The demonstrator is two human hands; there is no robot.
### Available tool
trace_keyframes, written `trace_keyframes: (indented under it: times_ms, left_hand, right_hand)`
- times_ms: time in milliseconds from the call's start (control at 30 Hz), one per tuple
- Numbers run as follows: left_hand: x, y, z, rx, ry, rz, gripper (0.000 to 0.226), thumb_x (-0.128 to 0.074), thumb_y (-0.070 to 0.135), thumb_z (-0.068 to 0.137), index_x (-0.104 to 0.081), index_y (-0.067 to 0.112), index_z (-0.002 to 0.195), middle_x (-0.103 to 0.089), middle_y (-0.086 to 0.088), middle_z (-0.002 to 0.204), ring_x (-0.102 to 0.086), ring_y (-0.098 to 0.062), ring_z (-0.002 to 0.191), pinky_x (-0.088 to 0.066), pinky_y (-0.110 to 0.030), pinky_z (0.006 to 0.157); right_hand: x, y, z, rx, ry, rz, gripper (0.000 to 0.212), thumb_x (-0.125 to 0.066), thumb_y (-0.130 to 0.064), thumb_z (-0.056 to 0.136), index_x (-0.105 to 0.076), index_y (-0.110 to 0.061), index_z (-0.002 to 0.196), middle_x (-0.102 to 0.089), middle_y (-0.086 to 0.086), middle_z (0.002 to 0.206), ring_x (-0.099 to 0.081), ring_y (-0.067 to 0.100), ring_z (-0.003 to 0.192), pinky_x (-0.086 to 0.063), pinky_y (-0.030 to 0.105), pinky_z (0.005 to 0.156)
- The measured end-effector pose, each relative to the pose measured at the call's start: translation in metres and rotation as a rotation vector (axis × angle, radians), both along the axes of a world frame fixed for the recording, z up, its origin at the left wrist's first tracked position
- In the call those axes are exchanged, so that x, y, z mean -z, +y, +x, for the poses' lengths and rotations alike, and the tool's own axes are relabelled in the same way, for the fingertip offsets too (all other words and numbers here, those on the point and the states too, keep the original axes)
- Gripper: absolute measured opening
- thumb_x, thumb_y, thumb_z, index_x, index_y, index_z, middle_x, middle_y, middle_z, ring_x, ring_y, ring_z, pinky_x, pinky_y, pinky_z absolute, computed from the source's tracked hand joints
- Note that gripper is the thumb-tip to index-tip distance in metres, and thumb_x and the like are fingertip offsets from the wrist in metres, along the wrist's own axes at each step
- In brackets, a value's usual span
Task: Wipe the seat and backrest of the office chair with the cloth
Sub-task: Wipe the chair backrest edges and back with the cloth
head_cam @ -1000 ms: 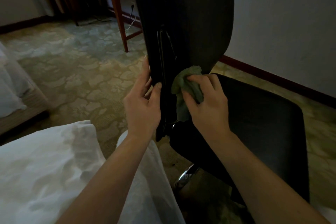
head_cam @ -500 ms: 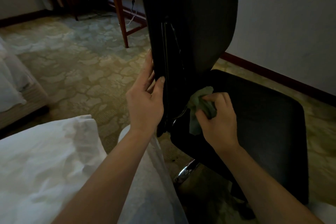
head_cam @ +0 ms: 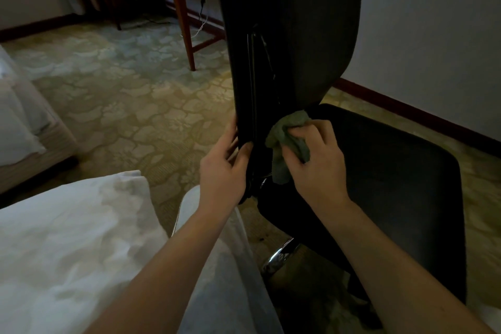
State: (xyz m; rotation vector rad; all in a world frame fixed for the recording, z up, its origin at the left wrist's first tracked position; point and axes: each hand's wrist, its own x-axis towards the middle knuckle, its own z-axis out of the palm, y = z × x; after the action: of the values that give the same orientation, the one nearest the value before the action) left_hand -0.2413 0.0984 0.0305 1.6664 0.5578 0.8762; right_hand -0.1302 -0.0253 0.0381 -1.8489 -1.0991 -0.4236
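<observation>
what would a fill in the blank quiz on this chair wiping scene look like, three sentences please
1. The right hand bunches a cloth whose colour is ____.
2. The left hand grips the side edge of the office chair's ____.
3. The wooden desk in the background stands on a patterned ____.
Missing words: green; backrest; carpet.

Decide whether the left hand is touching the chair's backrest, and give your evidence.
Touching. The head view shows the left hand gripping the backrest by its side edge, thumb on the near face, fingers on the far side.
</observation>
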Motion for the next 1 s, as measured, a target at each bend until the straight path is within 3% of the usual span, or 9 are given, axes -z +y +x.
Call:
trace_keyframes:
  times_ms: [100,200,267,333,433,700,833,900,1000]
  left_hand:
    - [0.001,0.004,-0.001,0.011,0.005,0.017,0.062,-0.058,0.005,0.100,-0.041,0.043,0.146,-0.062,0.020,0.134,-0.056,0.000,0.127,-0.048,-0.025,0.106]
    - [0.003,0.006,-0.001,0.024,-0.003,0.020,0.060,-0.057,0.003,0.100,-0.042,0.032,0.151,-0.062,0.014,0.137,-0.056,-0.001,0.128,-0.048,-0.022,0.105]
    - [0.005,0.005,-0.001,0.025,-0.022,0.027,0.058,-0.057,0.003,0.100,-0.042,0.029,0.151,-0.062,0.011,0.138,-0.057,-0.001,0.128,-0.048,-0.021,0.105]
    - [0.007,0.004,0.000,0.010,-0.039,0.035,0.057,-0.057,0.004,0.100,-0.043,0.028,0.150,-0.062,0.011,0.138,-0.057,-0.002,0.127,-0.048,-0.022,0.105]
    - [0.010,0.004,0.001,-0.013,-0.040,0.051,0.056,-0.057,0.006,0.101,-0.043,0.027,0.150,-0.061,0.013,0.137,-0.057,-0.002,0.128,-0.047,-0.026,0.107]
    - [0.010,0.002,0.001,-0.024,-0.055,0.035,0.056,-0.057,0.003,0.101,-0.044,0.028,0.149,-0.062,0.011,0.138,-0.057,-0.002,0.128,-0.048,-0.024,0.106]
    - [0.011,0.002,0.002,-0.009,-0.064,0.018,0.056,-0.056,0.001,0.100,-0.043,0.025,0.150,-0.061,0.021,0.132,-0.057,-0.001,0.126,-0.048,-0.020,0.103]
    - [0.011,0.001,0.002,-0.013,-0.057,0.021,0.057,-0.057,0.001,0.100,-0.043,0.026,0.150,-0.060,0.028,0.129,-0.057,0.001,0.126,-0.047,-0.017,0.102]
    - [0.009,0.001,0.002,-0.018,-0.051,0.020,0.057,-0.057,0.002,0.100,-0.043,0.027,0.149,-0.060,0.023,0.134,-0.057,0.001,0.127,-0.048,-0.018,0.103]
  right_hand:
    - [0.017,-0.004,-0.003,0.004,0.058,-0.028,0.025,-0.070,-0.016,0.088,-0.054,-0.016,0.106,-0.050,0.007,0.114,-0.060,0.019,0.089,-0.057,0.032,0.068]
    - [0.036,-0.012,-0.007,0.012,0.168,-0.212,0.023,-0.074,-0.012,0.084,-0.057,-0.013,0.099,-0.050,0.002,0.110,-0.059,0.018,0.088,-0.058,0.040,0.066]
    - [0.043,-0.022,-0.008,0.015,0.220,-0.215,0.021,-0.075,-0.011,0.082,-0.060,-0.013,0.097,-0.051,-0.003,0.105,-0.057,0.012,0.085,-0.056,0.032,0.067]
    - [0.038,-0.028,-0.010,0.036,0.244,-0.114,0.022,-0.076,-0.010,0.082,-0.062,-0.011,0.099,-0.052,-0.002,0.104,-0.055,0.006,0.084,-0.049,0.015,0.068]
    - [0.020,-0.022,-0.010,0.076,0.209,-0.017,0.024,-0.074,-0.013,0.084,-0.063,-0.009,0.105,-0.053,0.002,0.107,-0.053,0.002,0.088,-0.045,0.007,0.073]
    - [0.008,0.000,-0.002,0.058,0.147,0.037,0.027,-0.064,-0.027,0.089,-0.055,-0.015,0.111,-0.051,0.001,0.110,-0.053,0.007,0.092,-0.046,0.014,0.071]
    - [0.019,-0.001,0.002,0.024,0.134,0.035,0.026,-0.064,-0.024,0.089,-0.049,-0.018,0.110,-0.047,0.000,0.110,-0.049,0.002,0.093,-0.043,0.006,0.074]
    - [0.027,-0.002,0.002,0.022,0.133,0.023,0.027,-0.065,-0.020,0.089,-0.048,-0.019,0.110,-0.048,0.002,0.111,-0.050,0.004,0.094,-0.047,0.012,0.075]
    - [0.043,-0.006,-0.003,0.031,0.180,-0.015,0.026,-0.069,-0.015,0.089,-0.052,-0.011,0.108,-0.050,0.005,0.110,-0.054,0.011,0.091,-0.056,0.036,0.070]
